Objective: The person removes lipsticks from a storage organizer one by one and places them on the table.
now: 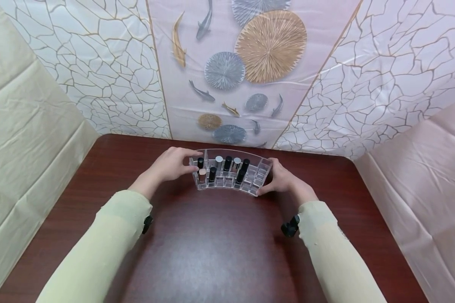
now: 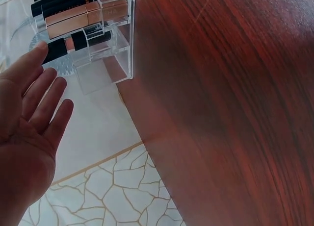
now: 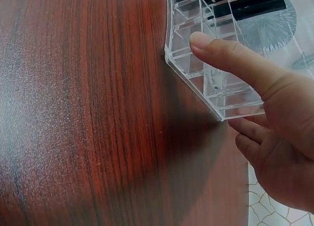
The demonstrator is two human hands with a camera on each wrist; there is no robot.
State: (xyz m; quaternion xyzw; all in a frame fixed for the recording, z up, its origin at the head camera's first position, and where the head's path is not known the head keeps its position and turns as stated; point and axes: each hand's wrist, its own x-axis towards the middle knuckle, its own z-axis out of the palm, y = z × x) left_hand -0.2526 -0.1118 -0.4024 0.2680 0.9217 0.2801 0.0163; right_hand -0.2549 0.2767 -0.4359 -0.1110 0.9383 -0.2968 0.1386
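A clear, curved lipstick organizer (image 1: pixel 260 171) with tiered slots stands near the back of the table. Several lipsticks and tubes fill its left and middle slots, among them a beige one (image 1: pixel 202 175) and a black one (image 1: pixel 212 174). My left hand (image 1: pixel 168 165) is at the organizer's left end; in the left wrist view its fingers extend loosely, one fingertip right at a black tube (image 2: pixel 55 50). At the other end my right hand (image 1: pixel 284 176) grips the organizer, thumb (image 3: pixel 221 48) over the front slots and other fingers behind the end wall.
The dark red-brown wooden table (image 1: pixel 212 244) stretches in front of the organizer. Behind it hangs a patterned cloth (image 1: pixel 129 75) with fish and round leaf motifs. Pale cloth walls (image 1: pixel 19 147) flank both sides. Small black devices (image 1: pixel 290 226) sit at the cuffs.
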